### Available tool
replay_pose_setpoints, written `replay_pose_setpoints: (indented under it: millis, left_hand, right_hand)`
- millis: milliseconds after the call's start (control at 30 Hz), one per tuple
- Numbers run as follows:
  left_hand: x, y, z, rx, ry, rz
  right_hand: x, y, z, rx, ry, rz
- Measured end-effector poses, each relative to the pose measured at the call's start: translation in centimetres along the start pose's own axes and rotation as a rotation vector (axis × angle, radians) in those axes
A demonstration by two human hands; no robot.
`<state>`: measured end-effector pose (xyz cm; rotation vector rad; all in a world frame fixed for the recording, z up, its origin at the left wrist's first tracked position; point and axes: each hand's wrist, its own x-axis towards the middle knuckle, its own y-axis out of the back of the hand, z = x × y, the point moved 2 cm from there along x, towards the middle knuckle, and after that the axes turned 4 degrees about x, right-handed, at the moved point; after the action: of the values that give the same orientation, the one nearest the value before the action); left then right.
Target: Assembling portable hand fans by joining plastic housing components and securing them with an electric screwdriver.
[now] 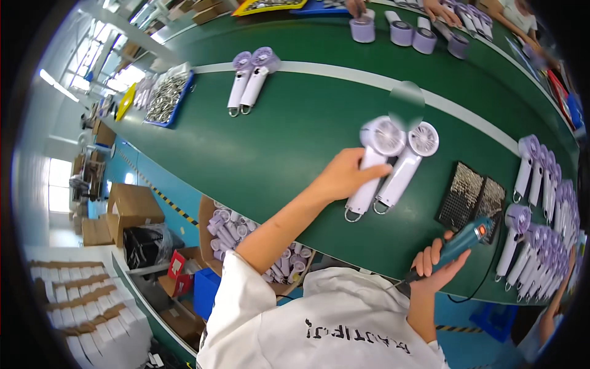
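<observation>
My left hand (347, 177) is closed around the white handle of a lavender-headed handheld fan (386, 136) on the green table. Another such fan (407, 169) lies right beside it; both have a metal loop at the handle's end. In my right hand (439, 273), near the table's front edge, is a teal electric screwdriver (462, 241). Its thin bit points down and left toward my shirt, away from the fans. Just beyond the screwdriver sit black trays (452, 206) holding many small screws.
Two fans (251, 80) lie at the far left, near a blue bin (167, 98) of metal parts. Rows of fans (534, 258) fill the right side. Other people's hands (439, 11) work across the table. Below the front edge stands a carton (209, 237) of fan parts. A black cord (485, 286) trails at right.
</observation>
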<state>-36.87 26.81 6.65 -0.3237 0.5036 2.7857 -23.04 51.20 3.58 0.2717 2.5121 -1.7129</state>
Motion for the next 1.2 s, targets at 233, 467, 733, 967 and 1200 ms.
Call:
replay_pose_setpoints:
  millis: [233,467,733,967,1200]
  left_hand:
    - [-0.3,2.7,0.9,0.526,-0.153,0.381]
    - [2.8,22.6,-6.7,1.297,-0.031,1.154]
    - [5.7,28.8,-8.4,1.053,0.253,0.743]
    - [-0.8,21.7,-3.2,-0.410,-0.171,0.395]
    - [-6.6,5.7,1.1,-1.360,-0.583,-0.140]
  right_hand:
    - [0.4,-0.6,0.1,-0.007,0.008,0.049]
    - [0.6,-0.8,0.2,0.019,-0.011,0.071]
    - [0.3,-0.8,0.3,0.003,0.007,0.071]
    - [0.1,-0.6,0.2,-0.010,0.014,0.092]
    - [0.5,-0.9,-0.1,-0.066,0.002,0.017]
